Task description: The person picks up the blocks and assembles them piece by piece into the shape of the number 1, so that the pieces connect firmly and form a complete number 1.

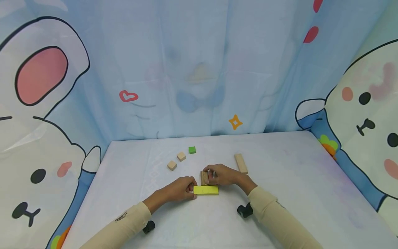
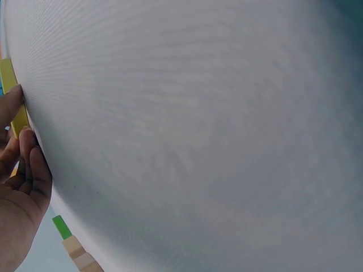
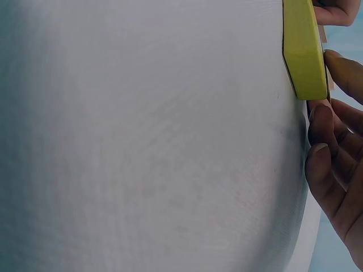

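Item 1, yellow block (image 1: 206, 190): lying on the white tabletop (image 1: 295, 197) between the two hands, its length running from 9 to 3 o'clock. All bearings are being taken from this piece in the head view.

Item 2, brown wooden block (image 1: 203, 178): sitting at 12 o'clock, its length pointing away from item 1. The fingers are partly covering it; whether the two blocks are touching, one cannot tell.

Handling note (judgement): the person is seemingly lining up the two pieces. Good work is depending on a steady yellow block, light fingertip pressure, and the brown one sliding low and square. Fingers are best staying out of the joint; a hard push is risking a skewed long edge.

Appearance: item 1 is showing plain, bright yellow faces and crisp edges, with a blunt end facing the right wrist camera. Item 2 is showing dark lines along its length; finer grain is too small to read.

Left hand (image 1: 181, 189): at 9 o'clock, thumb and fingers pinching the yellow block's end.

Right hand (image 1: 222, 174): at 1 o'clock, thumb and fingers pinching the brown block.

Outlying: two pale cubes (image 1: 172, 165) resting around 10 to 11 o'clock; a green cube (image 1: 192, 150) at 11; a pale plank (image 1: 240, 163) lying at 2, beyond the right wrist.
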The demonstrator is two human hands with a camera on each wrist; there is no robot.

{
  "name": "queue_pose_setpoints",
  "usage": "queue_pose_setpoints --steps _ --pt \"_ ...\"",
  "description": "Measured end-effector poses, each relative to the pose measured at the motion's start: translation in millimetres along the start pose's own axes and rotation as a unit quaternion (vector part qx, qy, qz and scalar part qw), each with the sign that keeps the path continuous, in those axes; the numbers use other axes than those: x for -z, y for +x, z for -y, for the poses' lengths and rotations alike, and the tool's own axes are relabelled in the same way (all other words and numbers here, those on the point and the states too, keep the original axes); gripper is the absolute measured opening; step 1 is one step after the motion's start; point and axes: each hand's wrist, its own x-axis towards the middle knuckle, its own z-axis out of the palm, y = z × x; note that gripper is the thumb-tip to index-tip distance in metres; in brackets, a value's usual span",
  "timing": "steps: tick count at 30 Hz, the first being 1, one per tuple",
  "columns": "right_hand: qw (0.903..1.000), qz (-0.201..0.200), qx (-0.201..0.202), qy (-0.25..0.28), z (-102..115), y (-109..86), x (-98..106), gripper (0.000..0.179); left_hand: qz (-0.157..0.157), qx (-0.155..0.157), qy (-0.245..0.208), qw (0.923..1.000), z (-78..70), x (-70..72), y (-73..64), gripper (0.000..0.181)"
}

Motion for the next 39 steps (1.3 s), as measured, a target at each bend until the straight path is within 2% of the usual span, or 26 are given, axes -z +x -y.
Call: queue_pose_setpoints --steps 25,39 --pt "1.0 -0.004 -0.004 0.004 -1.1 0.2 -2.0 0.046 0.003 0.012 0.002 0.9999 -3.1 2.2 -0.8 0.027" --pt "0.9999 -0.016 -0.002 -0.005 -0.7 -6.0 -3.2 0.048 0.001 0.003 0.003 1.0 -3.7 1.2 -1.8 0.027"
